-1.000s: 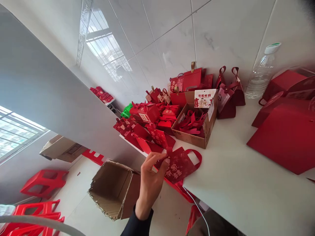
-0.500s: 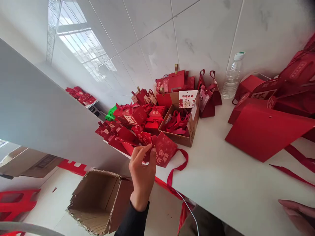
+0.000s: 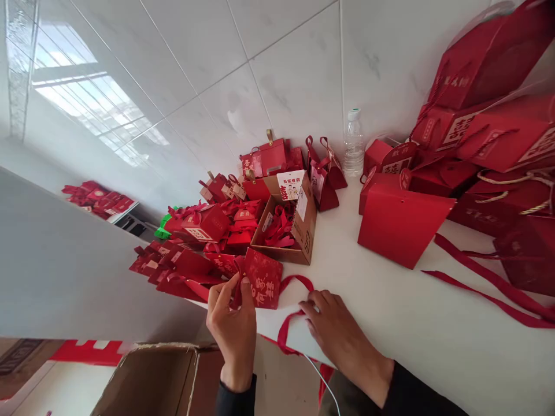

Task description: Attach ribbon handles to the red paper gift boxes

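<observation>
My left hand (image 3: 232,320) pinches the top edge of a small flat red paper bag (image 3: 262,278) with gold lettering, near the front edge of the white table (image 3: 390,323). A red ribbon handle (image 3: 289,312) loops from the bag toward me. My right hand (image 3: 336,329) rests on the table with its fingertips closed on that ribbon loop. Just beyond the bag stands an open cardboard box (image 3: 299,225) holding red ribbons. Left of it lies a pile of small red gift bags and boxes (image 3: 203,231).
Large red gift bags (image 3: 472,150) are stacked at the right, with a red folded box (image 3: 401,222) in front. A clear water bottle (image 3: 354,143) stands by the tiled wall. Long red ribbons (image 3: 485,286) trail across the table. An open cardboard carton (image 3: 151,378) sits on the floor, lower left.
The view has swung right and down. My right hand has come in from the lower right and taken the ribbon loop. My left hand keeps its hold on the bag.
</observation>
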The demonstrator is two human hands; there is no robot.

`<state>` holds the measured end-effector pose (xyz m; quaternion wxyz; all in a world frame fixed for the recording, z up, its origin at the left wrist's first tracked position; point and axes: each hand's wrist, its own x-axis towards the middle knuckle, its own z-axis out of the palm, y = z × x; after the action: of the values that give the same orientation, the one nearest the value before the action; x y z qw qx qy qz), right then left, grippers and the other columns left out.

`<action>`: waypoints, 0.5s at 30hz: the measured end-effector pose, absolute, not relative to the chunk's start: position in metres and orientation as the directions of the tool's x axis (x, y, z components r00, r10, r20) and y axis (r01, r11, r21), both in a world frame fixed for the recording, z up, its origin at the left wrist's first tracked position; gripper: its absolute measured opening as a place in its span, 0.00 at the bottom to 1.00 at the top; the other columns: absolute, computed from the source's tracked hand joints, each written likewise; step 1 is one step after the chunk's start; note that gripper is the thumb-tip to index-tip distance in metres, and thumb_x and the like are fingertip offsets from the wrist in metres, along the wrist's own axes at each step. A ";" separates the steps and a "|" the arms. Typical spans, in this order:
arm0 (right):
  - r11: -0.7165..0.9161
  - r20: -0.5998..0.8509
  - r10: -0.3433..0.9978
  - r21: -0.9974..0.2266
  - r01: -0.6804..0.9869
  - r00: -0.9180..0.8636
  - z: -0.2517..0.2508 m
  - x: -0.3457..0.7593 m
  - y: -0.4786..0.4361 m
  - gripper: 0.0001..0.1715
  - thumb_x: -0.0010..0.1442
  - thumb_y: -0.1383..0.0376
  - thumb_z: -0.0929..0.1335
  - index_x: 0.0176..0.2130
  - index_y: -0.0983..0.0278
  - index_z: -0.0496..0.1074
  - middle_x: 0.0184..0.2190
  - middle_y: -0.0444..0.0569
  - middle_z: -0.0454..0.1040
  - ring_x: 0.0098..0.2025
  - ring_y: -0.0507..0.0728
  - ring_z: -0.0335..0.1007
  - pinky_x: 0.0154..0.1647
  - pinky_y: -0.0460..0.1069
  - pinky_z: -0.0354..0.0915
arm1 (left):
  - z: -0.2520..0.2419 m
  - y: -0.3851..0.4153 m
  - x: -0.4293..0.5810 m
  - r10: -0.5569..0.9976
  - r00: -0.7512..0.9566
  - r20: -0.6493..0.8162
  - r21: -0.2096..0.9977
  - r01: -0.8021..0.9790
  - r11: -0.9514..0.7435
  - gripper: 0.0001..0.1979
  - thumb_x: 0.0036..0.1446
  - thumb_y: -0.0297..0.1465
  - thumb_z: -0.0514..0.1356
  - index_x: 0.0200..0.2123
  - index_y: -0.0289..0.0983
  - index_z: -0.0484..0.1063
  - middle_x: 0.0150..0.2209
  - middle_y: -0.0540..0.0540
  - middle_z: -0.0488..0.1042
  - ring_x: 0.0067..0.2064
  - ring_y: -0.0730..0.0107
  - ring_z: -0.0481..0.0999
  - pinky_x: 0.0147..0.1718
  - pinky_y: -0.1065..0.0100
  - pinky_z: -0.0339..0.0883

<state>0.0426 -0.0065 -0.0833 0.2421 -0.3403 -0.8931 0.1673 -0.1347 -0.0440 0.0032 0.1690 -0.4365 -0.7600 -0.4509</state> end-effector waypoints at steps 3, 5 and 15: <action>0.650 0.289 0.752 -0.475 0.593 -0.592 -0.088 0.075 0.008 0.13 0.65 0.75 0.64 0.36 0.62 0.76 0.35 0.51 0.75 0.38 0.62 0.73 0.39 0.56 0.71 | -0.002 -0.043 -0.137 0.550 -0.547 0.631 0.509 0.827 0.238 0.11 0.65 0.36 0.62 0.45 0.38 0.81 0.36 0.46 0.75 0.36 0.66 0.76 0.36 0.66 0.70; 0.614 0.286 0.784 -0.493 0.617 -0.551 -0.088 0.107 0.016 0.13 0.69 0.71 0.63 0.37 0.61 0.75 0.34 0.51 0.75 0.36 0.61 0.74 0.38 0.55 0.71 | -0.004 -0.042 -0.136 0.576 -0.527 0.625 0.474 0.842 0.256 0.12 0.65 0.36 0.61 0.48 0.38 0.79 0.38 0.45 0.75 0.38 0.64 0.77 0.38 0.65 0.70; 0.260 0.145 0.954 -0.837 0.482 -0.264 -0.001 0.174 0.022 0.24 0.60 0.40 0.67 0.37 0.54 0.78 0.32 0.48 0.80 0.32 0.60 0.76 0.30 0.49 0.74 | 0.011 -0.044 -0.109 0.458 -0.491 0.741 0.442 0.870 0.217 0.21 0.64 0.37 0.62 0.57 0.36 0.74 0.54 0.35 0.70 0.57 0.50 0.70 0.58 0.51 0.65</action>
<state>0.1737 0.0216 -0.0011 0.3421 -0.5011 -0.7163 0.3447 -0.1087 -0.0444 0.0113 0.2352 -0.4465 -0.7437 -0.4384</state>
